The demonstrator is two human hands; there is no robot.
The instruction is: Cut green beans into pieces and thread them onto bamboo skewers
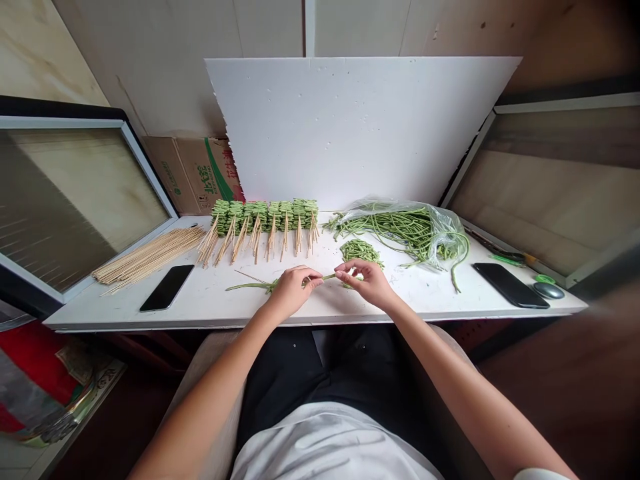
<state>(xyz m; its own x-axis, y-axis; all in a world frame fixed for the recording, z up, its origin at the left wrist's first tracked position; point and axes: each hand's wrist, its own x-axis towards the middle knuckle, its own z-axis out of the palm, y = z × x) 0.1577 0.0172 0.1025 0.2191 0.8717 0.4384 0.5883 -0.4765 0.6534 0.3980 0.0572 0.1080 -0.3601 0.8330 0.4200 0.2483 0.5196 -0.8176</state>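
Observation:
Between my two hands, near the front of the white table, stretches a green long bean (328,277). My left hand (294,288) is closed round it, with more long beans (247,286) and a thin stick (246,275) lying beside that hand to the left. The fingers of my right hand (367,281) pinch the bean's other end. Just beyond my right hand sits a heap of short bean pieces (361,251). Skewered bundles of bean pieces (265,215) stand in a row at the back, their stick ends pointing towards me.
Bare bamboo skewers (150,257) lie at the left, behind a phone (167,288). A plastic bag of long beans (400,227) is at back right. Another phone (510,285) and a grey mouse-like object (549,291) lie far right. A white board (360,127) rises behind the table (200,317).

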